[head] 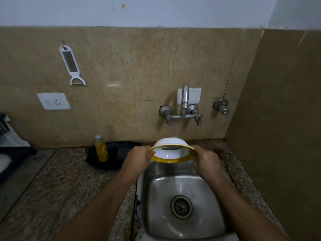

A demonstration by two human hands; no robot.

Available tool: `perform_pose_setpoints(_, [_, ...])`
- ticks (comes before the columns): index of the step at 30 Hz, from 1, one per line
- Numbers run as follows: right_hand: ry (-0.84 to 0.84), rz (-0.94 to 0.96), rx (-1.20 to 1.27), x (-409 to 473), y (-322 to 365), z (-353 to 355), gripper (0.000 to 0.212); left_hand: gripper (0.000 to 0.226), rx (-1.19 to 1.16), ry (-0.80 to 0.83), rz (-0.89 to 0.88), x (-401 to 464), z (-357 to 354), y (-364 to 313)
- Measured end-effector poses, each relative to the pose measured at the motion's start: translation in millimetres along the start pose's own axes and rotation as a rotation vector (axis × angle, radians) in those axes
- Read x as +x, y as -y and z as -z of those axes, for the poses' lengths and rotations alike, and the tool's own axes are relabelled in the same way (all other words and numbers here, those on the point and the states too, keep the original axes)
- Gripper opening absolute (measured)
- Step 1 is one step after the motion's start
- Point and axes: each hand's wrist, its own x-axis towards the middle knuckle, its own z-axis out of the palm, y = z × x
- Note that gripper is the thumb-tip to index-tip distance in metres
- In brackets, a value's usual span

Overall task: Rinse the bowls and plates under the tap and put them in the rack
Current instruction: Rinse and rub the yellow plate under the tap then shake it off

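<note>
We hold the white plastic bowl with a yellow rim [171,150] tilted, mouth toward us, over the far edge of the steel sink [187,202], below the wall-mounted metal tap [185,101]. Our left hand [139,158] and right hand [205,159] curl their fingers around its left and right rim.

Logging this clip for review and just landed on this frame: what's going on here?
A person stands at a steel sink and holds a white bowl with a yellow rim in both hands, tipped on its side over the basin, below the wall tap. The left hand grips its left edge and the right hand its right edge. No water stream is visible. A yellow bottle stands in a black tray left of the sink. A dish rack is only partly visible at far left.
</note>
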Motion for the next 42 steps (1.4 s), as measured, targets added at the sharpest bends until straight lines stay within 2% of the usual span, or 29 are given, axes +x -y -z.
perform_pose_setpoints(4, [-0.043,0.000,0.011,0.6,3.3,4.9,0.038,0.030,0.008,-0.081,-0.053,-1.3,7.0,-5.3])
perform_pose_setpoints(6, [-0.127,0.023,0.051,0.5,5.3,11.6,0.044,0.026,0.022,-0.166,-0.104,-3.6,11.3,-7.0])
perform_pose_setpoints(9, [-0.208,0.071,0.151,-2.0,8.0,20.8,0.044,0.016,0.016,-0.262,-0.139,-7.6,19.5,-9.3])
perform_pose_setpoints(11, [-0.114,0.065,0.099,-0.4,7.7,17.0,0.035,0.019,0.027,-0.189,-0.122,-4.9,15.7,-8.7])
perform_pose_setpoints(13, [-0.054,0.043,0.027,-1.0,4.9,8.7,0.033,0.033,0.012,-0.087,-0.079,-4.5,8.7,-5.3])
perform_pose_setpoints(16, [-0.016,0.029,0.017,0.2,2.3,4.1,0.039,0.047,-0.018,-0.103,-0.054,-4.6,0.6,-1.5])
perform_pose_setpoints(20, [-0.026,0.027,0.067,-3.0,-1.6,-2.0,0.046,0.038,0.031,-0.142,-0.076,-8.8,-0.6,-0.5])
perform_pose_setpoints(22, [0.041,0.043,0.041,0.6,-1.5,-4.9,0.035,0.034,0.027,-0.107,-0.068,-7.0,-0.2,2.2])
perform_pose_setpoints(24, [0.082,0.064,0.070,-1.5,3.3,-10.3,0.018,0.040,-0.016,-0.027,-0.029,-16.7,-1.7,10.3])
perform_pose_setpoints(27, [0.039,0.103,0.183,10.3,20.1,-21.4,0.023,0.041,0.019,-0.137,0.002,-31.6,11.1,26.6])
perform_pose_setpoints(30, [0.145,0.295,0.235,22.5,67.9,-42.4,0.049,0.035,0.104,-0.157,0.097,-56.6,40.1,55.4])
perform_pose_setpoints(32, [0.197,0.453,0.250,30.2,113.1,-57.1,0.056,0.034,0.109,-0.168,0.210,-75.9,66.6,88.6])
perform_pose_setpoints(37, [0.173,0.616,0.298,45.9,245.8,-91.9,0.058,0.041,0.062,-0.299,0.310,-142.9,148.9,185.3])
perform_pose_setpoints(42, [0.150,0.625,0.424,61.8,376.0,-117.4,0.049,0.058,0.130,-0.420,0.516,-206.0,235.8,295.2])
